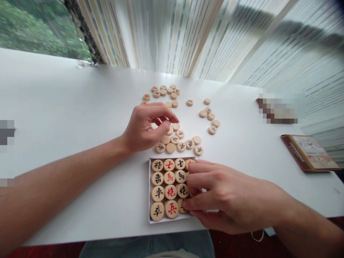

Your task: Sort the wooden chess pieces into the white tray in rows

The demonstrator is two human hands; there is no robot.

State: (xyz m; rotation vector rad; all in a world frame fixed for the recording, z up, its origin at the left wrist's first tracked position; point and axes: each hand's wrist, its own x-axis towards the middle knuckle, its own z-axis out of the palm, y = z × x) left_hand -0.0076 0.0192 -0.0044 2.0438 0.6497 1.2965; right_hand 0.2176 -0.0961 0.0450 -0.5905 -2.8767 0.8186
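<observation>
A shallow white box (pixel 149 190) near the table's front edge holds rows of round wooden Chinese chess pieces, with black or red characters facing up. My right hand (pixel 223 195) lies over the box's right side, fingers bent and covering most of the right column. One fingertip touches a black-marked piece (pixel 182 206) in the front row; whatever sits under the fingers is hidden. Above the loose pieces (pixel 174 139) behind the box hovers my left hand (pixel 150 125), fingers curved, a gap between thumb and forefinger. I see nothing in it.
More loose pieces (pixel 163 92) are scattered farther back, some face down, with others (pixel 211 116) to the right. A brown-edged box or booklet (pixel 309 152) lies at the right, near a blurred-out object (pixel 279 109). Striped curtains (pixel 172 36) hang along the white table's (pixel 80 100) far edge.
</observation>
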